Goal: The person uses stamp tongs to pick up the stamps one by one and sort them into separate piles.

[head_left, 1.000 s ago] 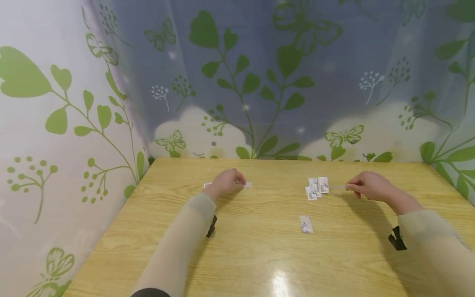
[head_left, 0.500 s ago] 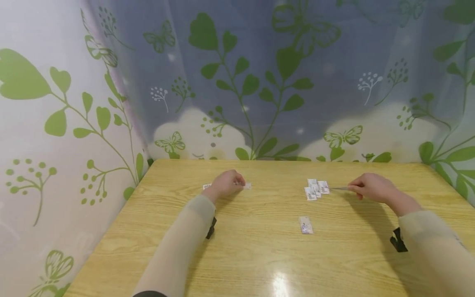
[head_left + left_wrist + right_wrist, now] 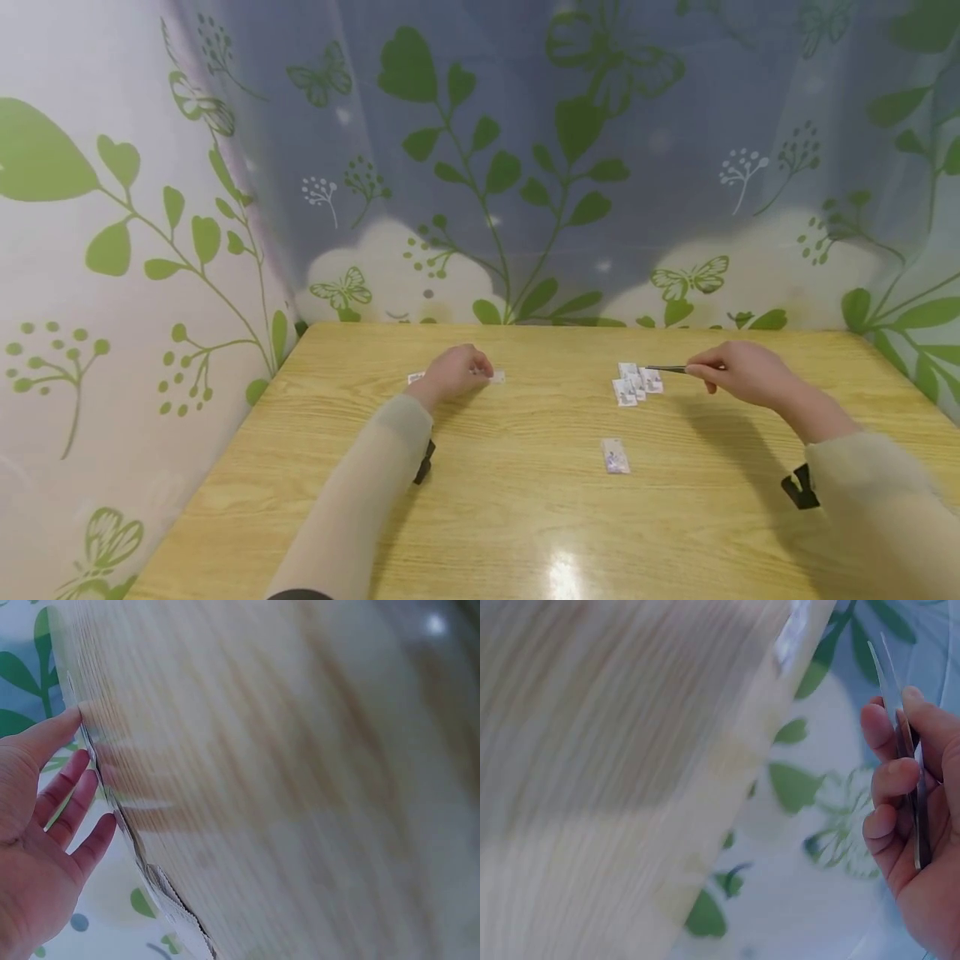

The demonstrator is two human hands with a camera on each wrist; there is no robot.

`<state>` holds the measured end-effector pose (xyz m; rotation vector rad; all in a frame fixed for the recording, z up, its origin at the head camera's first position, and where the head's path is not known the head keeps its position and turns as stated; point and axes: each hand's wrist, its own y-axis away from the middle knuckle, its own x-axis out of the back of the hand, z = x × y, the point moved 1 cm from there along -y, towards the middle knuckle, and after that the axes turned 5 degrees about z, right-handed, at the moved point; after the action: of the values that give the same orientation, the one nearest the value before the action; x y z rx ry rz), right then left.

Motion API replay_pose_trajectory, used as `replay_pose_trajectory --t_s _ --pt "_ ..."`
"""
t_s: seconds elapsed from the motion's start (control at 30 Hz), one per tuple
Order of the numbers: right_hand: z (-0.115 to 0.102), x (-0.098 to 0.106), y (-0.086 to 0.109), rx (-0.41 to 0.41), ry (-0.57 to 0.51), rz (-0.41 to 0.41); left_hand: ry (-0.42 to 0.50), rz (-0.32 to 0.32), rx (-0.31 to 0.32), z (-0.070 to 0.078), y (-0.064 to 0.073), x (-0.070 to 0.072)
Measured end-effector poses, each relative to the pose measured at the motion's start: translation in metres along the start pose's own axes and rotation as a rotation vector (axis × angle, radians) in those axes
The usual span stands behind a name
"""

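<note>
While the right hand [image 3: 750, 375] grips tweezers [image 3: 920, 814], the left hand [image 3: 453, 372], fingers apart, partly hides white packets [image 3: 499, 377].

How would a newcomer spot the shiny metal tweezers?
Over the yellow wood-grain table, find the person's bare right hand. It grips slim, shiny metal tweezers, pointing left in the head view toward small flat white printed rectangles; unlike these, they're long, narrow and pointed.

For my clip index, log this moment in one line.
right hand: holds tweezers; tips: at packet cluster, contact unclear; left hand: at white piece; lone packet: lying apart
</note>
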<state>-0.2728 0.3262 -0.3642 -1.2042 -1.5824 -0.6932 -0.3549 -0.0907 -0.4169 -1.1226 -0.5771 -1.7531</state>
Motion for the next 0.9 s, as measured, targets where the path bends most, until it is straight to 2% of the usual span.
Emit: replay_pose_trajectory --t_s 0.3,0.53,0.9 --pt "-0.042 -0.015 -0.035 0.061 -0.087 -0.024 0.004 -0.011 0.021 0.003 0.001 0.001" --pt "-0.061 -0.037 -0.061 0.074 -0.141 -0.047 -0.01 -0.006 0.026 0.002 0.0 0.002" --pt "-0.097 -0.076 -0.1 0.12 -0.112 -0.098 -0.025 -0.005 0.01 0.003 0.0 0.002"
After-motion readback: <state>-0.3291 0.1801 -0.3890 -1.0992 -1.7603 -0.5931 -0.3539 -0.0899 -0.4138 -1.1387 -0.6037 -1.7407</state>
